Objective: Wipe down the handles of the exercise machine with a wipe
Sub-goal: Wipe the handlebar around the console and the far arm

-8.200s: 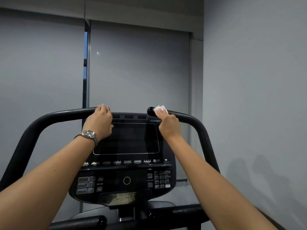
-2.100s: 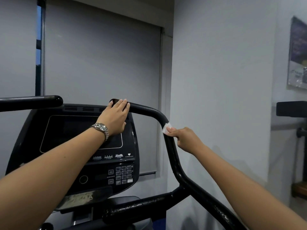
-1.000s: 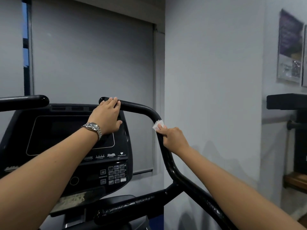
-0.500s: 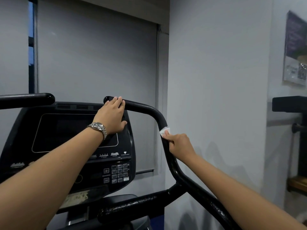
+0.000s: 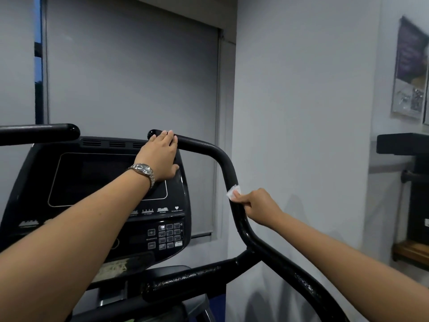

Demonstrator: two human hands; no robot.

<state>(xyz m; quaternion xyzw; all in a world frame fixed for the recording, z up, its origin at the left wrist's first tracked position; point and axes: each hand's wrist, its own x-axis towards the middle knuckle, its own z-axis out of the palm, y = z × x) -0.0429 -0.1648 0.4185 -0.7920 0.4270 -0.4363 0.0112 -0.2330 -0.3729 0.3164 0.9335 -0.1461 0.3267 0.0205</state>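
Wipe [image 5: 233, 191], small and white, is lying against the sloping stretch of the right handle [image 5: 204, 146], below the bend where the black bar is turning downward. The right hand [image 5: 260, 205] is pinching it between thumb and forefinger and pressing it onto the bar, with the other fingers curled in beside the tube. Higher up, the left hand [image 5: 160, 154] is resting over the top end of the same handle, its fingers straight and close together across the bar and its thumb lying on the edge of the console [image 5: 92, 173]. A metal watch [image 5: 142, 170] is sitting on that wrist. The left handle [image 5: 39, 133] is reaching in from the left edge and ending just short of the console's top, with nothing touching it. Below the dark screen, a keypad [image 5: 167, 235] is showing on the console's lower right. A scuffed black crossbar [image 5: 192, 277] is joining the right handle low down. Behind the machine a grey roller blind [image 5: 132, 77] is hanging, and a pale wall [image 5: 301, 112] is running along the right, carrying a blurred poster [image 5: 409, 66]. At the far right edge, a dark boxy object [image 5: 404, 142] is standing above a wooden shelf [image 5: 411, 249].
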